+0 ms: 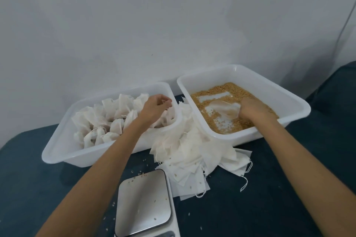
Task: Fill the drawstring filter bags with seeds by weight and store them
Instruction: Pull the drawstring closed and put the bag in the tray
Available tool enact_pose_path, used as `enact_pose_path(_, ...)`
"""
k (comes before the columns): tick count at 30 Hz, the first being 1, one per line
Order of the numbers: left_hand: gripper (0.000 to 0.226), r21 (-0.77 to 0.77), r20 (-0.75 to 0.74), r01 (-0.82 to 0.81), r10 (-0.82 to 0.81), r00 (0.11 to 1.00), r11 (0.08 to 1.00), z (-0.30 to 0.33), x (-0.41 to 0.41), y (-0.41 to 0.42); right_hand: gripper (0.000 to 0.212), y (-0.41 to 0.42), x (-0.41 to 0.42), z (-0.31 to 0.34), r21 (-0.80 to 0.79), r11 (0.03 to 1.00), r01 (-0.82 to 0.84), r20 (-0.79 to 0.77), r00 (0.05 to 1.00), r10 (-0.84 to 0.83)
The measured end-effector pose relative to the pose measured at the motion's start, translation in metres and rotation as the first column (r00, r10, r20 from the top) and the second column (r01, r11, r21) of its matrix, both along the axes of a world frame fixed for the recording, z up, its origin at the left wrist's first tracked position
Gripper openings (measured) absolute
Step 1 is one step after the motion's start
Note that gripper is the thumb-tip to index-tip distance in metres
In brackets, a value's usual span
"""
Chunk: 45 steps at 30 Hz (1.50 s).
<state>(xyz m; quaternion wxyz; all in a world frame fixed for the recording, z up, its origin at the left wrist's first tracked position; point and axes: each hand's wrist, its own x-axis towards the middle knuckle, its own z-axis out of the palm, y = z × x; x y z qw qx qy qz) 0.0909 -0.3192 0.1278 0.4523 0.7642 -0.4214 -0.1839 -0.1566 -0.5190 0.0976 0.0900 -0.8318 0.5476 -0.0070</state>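
Your left hand (156, 107), fingers loosely curled, holds nothing clearly visible above the white rectangular plastic tub (57, 146) of filled white filter bags (107, 121). Your right hand (254, 109) grips a clear plastic scoop (225, 110) in the second white tub (289, 98) of tan seeds (217, 88). Empty white drawstring bags (194, 152) lie heaped between the tubs.

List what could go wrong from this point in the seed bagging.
1. The right hand works a clear scoop in the seed tub, close to the near wall; a heaped scoop may spill seeds onto the empty bags below.
2. Loose seeds already lie on the scale, which may skew the weight.
3. The left hand hovers over the filled bags; dangling strings may tangle.
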Motion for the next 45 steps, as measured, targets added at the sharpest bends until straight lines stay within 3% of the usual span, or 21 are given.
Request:
enact_pose_path(2, 0.010, 0.001, 0.185, -0.007, 0.007, 0.983, 1.000, 0.005, -0.011, 0.011, 0.007, 0.007, -0.001, 0.004, -0.044, 0.999, 0.003, 0.024, 1.000, -0.002)
enact_pose_path(5, 0.006, -0.196, 0.319, -0.036, 0.098, 0.943, 0.980, 0.005, -0.041, 0.037, 0.015, 0.024, -0.006, 0.019, -0.248, 0.969, 0.010, 0.221, 0.974, 0.047)
enact_pose_path(8, 0.010, -0.323, 0.346, 0.006, 0.112, 0.931, 0.946, -0.005, -0.078, 0.065, 0.015, 0.066, -0.024, 0.035, -0.432, 0.902, -0.014, 0.547, 0.791, 0.275)
enact_pose_path(11, 0.009, -0.077, 0.326, 0.106, -0.076, 0.942, 0.991, -0.028, -0.111, 0.073, 0.003, 0.131, -0.048, 0.032, -0.447, 0.890, -0.083, 0.744, 0.518, 0.422)
enact_pose_path(12, 0.019, 0.034, 0.278, 0.132, -0.136, 0.951, 0.991, -0.035, -0.120, 0.071, 0.001, 0.153, -0.055, 0.026, -0.405, 0.906, -0.119, 0.791, 0.452, 0.413)
enact_pose_path(14, 0.042, 0.183, 0.209, 0.167, -0.204, 0.956, 0.969, -0.047, -0.134, 0.062, 0.004, 0.187, -0.064, 0.004, -0.270, 0.944, -0.187, 0.858, 0.399, 0.325)
enact_pose_path(15, 0.046, 0.211, 0.198, 0.172, -0.215, 0.956, 0.962, -0.049, -0.138, 0.058, 0.007, 0.201, -0.067, -0.009, -0.199, 0.955, -0.220, 0.874, 0.402, 0.274)
enact_pose_path(18, 0.021, 0.159, 0.138, 0.183, -0.206, 0.969, 0.970, -0.047, -0.138, 0.051, 0.013, 0.229, -0.072, -0.043, -0.028, 0.958, -0.287, 0.893, 0.423, 0.153)
enact_pose_path(21, 0.024, 0.096, 0.073, 0.156, -0.163, 0.984, 0.983, -0.038, -0.121, 0.065, 0.011, 0.241, -0.074, -0.055, 0.055, 0.944, -0.325, 0.906, 0.413, 0.089)
enact_pose_path(25, 0.025, -0.076, -0.120, 0.065, -0.074, 0.990, 0.995, -0.028, -0.109, 0.125, 0.007, 0.249, -0.066, -0.050, 0.175, 0.905, -0.387, 0.949, 0.311, -0.050)
enact_pose_path(28, 0.026, -0.212, -0.270, 0.033, -0.091, 0.959, 0.977, -0.035, -0.129, 0.178, 0.025, 0.264, -0.054, -0.048, 0.373, 0.738, -0.562, 0.927, 0.245, -0.282)
enact_pose_path(32, 0.032, -0.308, -0.486, -0.121, -0.047, 0.873, 0.944, -0.056, -0.162, 0.220, 0.048, 0.288, -0.041, -0.051, 0.541, 0.359, -0.761, 0.810, 0.357, -0.465)
enact_pose_path(37, 0.025, -0.363, -0.469, -0.318, 0.123, 0.875, 0.876, -0.063, -0.163, 0.232, 0.037, 0.291, -0.035, -0.052, 0.517, 0.273, -0.811, 0.793, 0.336, -0.508)
enact_pose_path(39, 0.026, -0.357, -0.479, -0.357, 0.158, 0.863, 0.863, -0.063, -0.159, 0.233, 0.032, 0.292, -0.034, -0.052, 0.500, 0.280, -0.819, 0.795, 0.307, -0.523)
enact_pose_path(42, 0.015, -0.314, -0.414, -0.414, 0.269, 0.870, 0.855, -0.066, -0.160, 0.235, 0.021, 0.296, -0.033, -0.052, 0.492, 0.393, -0.777, 0.813, 0.247, -0.528)
enact_pose_path(45, 0.037, -0.388, -0.053, -0.456, 0.475, 0.878, 0.801, -0.063, -0.170, 0.238, 0.030, 0.301, -0.032, -0.046, 0.490, 0.554, -0.673, 0.848, 0.222, -0.481)
